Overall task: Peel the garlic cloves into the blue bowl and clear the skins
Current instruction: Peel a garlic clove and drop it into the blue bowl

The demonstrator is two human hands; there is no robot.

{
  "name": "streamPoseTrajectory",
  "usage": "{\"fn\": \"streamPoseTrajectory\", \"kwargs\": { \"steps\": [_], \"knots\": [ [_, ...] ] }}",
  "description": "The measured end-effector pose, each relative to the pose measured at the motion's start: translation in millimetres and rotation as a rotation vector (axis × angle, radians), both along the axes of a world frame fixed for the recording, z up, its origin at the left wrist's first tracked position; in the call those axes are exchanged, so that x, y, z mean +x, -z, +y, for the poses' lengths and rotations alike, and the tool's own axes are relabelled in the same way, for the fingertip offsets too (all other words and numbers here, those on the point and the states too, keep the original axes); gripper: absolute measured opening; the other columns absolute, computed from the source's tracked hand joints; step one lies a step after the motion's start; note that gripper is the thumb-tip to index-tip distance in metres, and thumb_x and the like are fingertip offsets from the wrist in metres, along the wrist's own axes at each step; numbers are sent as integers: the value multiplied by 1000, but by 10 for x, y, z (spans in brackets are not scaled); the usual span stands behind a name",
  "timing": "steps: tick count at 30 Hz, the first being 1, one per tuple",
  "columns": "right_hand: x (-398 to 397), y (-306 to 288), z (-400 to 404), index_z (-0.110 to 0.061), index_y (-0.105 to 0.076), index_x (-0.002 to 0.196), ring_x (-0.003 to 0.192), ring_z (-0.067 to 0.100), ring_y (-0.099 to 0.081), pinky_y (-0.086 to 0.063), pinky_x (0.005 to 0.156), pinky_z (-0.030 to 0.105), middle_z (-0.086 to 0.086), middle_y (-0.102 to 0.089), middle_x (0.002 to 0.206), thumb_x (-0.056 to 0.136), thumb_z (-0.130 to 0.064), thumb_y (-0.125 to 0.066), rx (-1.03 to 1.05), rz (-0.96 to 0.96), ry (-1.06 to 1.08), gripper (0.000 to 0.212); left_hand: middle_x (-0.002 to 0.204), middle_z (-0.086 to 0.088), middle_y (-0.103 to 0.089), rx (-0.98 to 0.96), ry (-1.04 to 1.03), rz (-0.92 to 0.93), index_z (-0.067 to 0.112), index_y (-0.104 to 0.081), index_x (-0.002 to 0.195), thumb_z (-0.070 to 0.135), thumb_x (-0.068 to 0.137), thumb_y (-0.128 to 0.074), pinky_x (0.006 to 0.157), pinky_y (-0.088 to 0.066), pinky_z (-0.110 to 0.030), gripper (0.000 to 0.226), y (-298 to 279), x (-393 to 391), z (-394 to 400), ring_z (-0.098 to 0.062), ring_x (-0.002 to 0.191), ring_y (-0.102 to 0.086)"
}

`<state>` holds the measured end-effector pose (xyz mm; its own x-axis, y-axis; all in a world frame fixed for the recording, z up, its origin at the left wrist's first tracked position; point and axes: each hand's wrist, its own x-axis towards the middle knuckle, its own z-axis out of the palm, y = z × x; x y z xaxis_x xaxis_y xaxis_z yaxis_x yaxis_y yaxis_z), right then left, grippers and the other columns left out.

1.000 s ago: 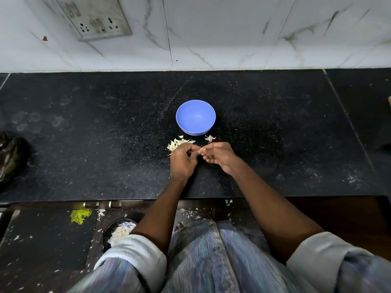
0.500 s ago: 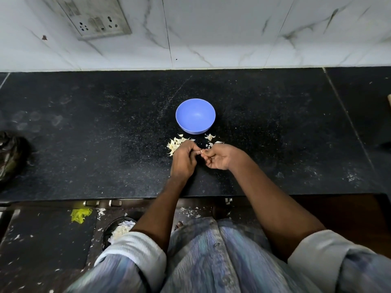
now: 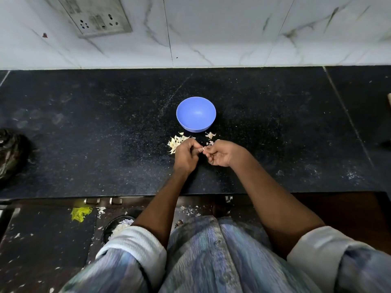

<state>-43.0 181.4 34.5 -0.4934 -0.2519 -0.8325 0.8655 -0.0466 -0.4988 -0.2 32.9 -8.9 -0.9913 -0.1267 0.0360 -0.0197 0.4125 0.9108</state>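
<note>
A blue bowl stands on the black counter; its inside looks bare. Just in front of it my left hand and my right hand meet, fingers curled, and pinch a small pale garlic clove between their fingertips. Most of the clove is hidden by the fingers. A heap of garlic skins lies left of the hands, partly behind my left hand. A smaller pale cluster, skins or cloves, sits by the bowl's front right.
A white marble wall with a switch plate backs the counter. A dark crumpled bag lies at the counter's left edge. Below the front edge are a dark bin holding skins, a yellow scrap and scattered skins.
My right hand has drawn slightly right and turned, opening a small gap in which the clove shows between the fingertips. The left hand and bowl have stayed put.
</note>
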Motion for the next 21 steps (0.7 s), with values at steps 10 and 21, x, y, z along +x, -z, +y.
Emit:
{"fn": "streamPoseTrajectory", "kwargs": {
  "steps": [10, 21],
  "knots": [
    [29, 36, -47, -4, -63, 84, 68, 16, -55, -44, 58, 22, 16, -64, 78, 96, 10, -57, 114, 493, 11, 19, 76, 4, -72, 88, -60, -99, 13, -69, 78, -6, 91, -70, 70, -54, -21, 24, -80, -145, -5, -5, 70, -65],
    [-55, -1, -82, -6, -61, 85, 65, 12, -51, -41, 57, 20, 9, -63, 78, 99, 10, -51, 70, 242, -7, 23, 77, -1, -72, 86, 8, -128, 15, -65, 77, -8, 94, -65, 72, -55, -26, 28, 36, -174, -79, -14, 72, -66]
  ]
}}
